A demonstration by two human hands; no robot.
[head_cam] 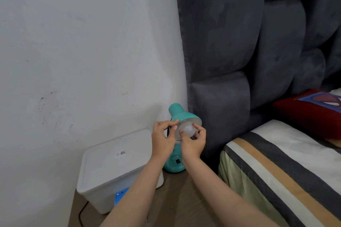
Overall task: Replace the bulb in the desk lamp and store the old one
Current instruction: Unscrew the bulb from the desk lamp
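Right hand grips white round bulb in teal metal desk lamp; left hand pinches shade rim.

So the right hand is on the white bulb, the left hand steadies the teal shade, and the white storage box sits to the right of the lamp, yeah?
Not quite. In the head view the white storage box sits to the left of the lamp, against the wall. The rest holds: the right hand grips the white bulb and the left hand steadies the teal shade's rim.
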